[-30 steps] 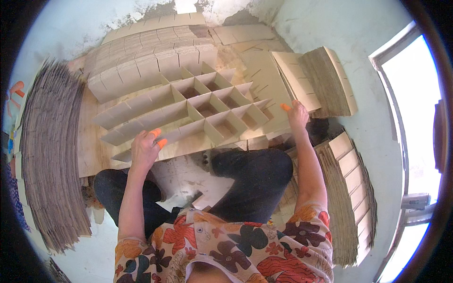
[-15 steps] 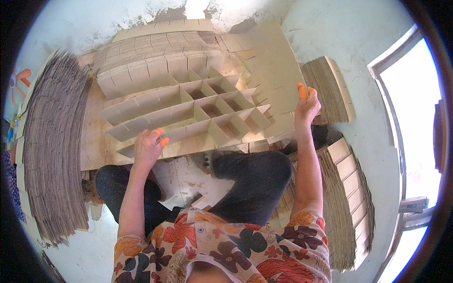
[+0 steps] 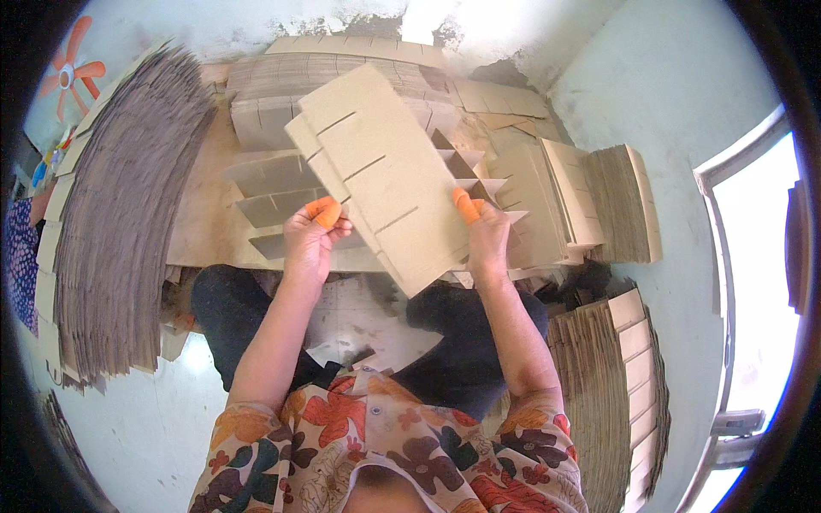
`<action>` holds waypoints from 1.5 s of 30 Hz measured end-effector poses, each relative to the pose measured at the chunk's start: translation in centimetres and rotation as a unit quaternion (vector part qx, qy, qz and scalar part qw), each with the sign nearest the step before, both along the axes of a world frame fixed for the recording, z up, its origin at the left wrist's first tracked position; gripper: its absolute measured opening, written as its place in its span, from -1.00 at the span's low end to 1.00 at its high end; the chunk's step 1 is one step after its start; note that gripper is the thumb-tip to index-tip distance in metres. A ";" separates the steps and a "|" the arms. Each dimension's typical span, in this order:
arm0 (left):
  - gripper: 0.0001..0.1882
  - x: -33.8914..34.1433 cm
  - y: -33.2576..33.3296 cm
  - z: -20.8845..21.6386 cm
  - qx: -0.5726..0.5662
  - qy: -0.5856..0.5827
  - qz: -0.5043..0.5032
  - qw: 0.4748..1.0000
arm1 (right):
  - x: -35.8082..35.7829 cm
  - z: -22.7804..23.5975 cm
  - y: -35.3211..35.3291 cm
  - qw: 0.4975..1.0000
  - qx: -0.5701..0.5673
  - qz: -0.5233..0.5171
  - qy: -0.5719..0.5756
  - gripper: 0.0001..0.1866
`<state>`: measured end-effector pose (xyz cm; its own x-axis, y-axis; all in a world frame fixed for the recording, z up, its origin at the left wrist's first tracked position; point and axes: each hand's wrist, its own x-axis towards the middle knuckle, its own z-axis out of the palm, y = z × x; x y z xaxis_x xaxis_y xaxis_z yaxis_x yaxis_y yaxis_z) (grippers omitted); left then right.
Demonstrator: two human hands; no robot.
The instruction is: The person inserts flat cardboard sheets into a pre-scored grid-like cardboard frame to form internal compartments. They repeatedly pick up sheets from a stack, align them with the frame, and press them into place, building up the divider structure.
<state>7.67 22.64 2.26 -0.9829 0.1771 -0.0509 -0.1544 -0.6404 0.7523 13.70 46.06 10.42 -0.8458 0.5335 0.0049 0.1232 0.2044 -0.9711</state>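
Observation:
A piece of tan cardboard with slots cut into it [image 3: 398,179] is tilted in front of me; a second layer's edge shows along its left side. My right hand [image 3: 486,235] grips its right edge, orange finger cover on the thumb. Closed at its left edge is my left hand [image 3: 315,235], also with orange covers, the fingertips pinching at the border. Behind and under the piece, a partly assembled cardboard divider grid [image 3: 274,209] stands on the wooden table [image 3: 201,214]. The held cardboard hides most of the grid's middle.
Slotted cardboard is stacked along the table's back [image 3: 265,124]. A tall stack [image 3: 128,214] stands at left, others at right [image 3: 620,201] and lower right [image 3: 590,393]. An orange-bladed fan [image 3: 66,79] is far left, beside another person's patterned sleeve [image 3: 21,265]. A bright doorway lies right.
My right hand has moved left and brought slotted cardboard over the grid. My left hand has left the grid's near strip and moved to the cardboard's left edge. The view has shifted.

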 end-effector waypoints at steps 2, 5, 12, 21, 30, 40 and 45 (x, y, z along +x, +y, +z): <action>-0.79 0.3 -0.6 -0.1 0.028 -0.017 0.029 0.999 | 0.1 -0.9 -0.8 0.999 0.008 0.033 0.009 -0.77; -0.76 0.8 -1.1 0.3 -0.006 -0.037 0.052 0.998 | 0.3 -1.8 -1.7 0.998 0.016 0.023 0.048 -0.78; -0.73 -0.7 -8.5 -0.2 -0.061 -0.024 0.202 0.977 | -0.2 1.3 1.2 0.992 0.058 -0.052 0.100 -0.78; -0.77 0.5 -18.3 -4.8 -0.033 -0.033 0.152 0.987 | 0.2 1.2 0.3 0.922 0.349 0.114 0.127 -0.57; -0.75 -0.2 -16.3 -9.0 -0.020 -0.051 0.078 0.995 | -1.9 0.0 -1.8 0.910 0.366 0.149 0.130 -0.60; -0.80 -0.5 -15.4 -9.5 -0.006 -0.046 0.079 0.996 | -2.9 -2.5 -1.8 0.913 0.344 0.178 0.130 -0.61; -0.79 -0.2 -15.0 -8.5 -0.002 -0.062 0.102 0.993 | -3.1 -2.5 -2.5 0.904 0.358 0.207 0.105 -0.64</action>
<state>7.48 7.67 -6.26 -0.9845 -0.0249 -0.1734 -0.1134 -0.6641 0.7390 10.60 43.52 7.93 -0.9124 -0.0323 0.4079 -0.2800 0.7763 -0.5648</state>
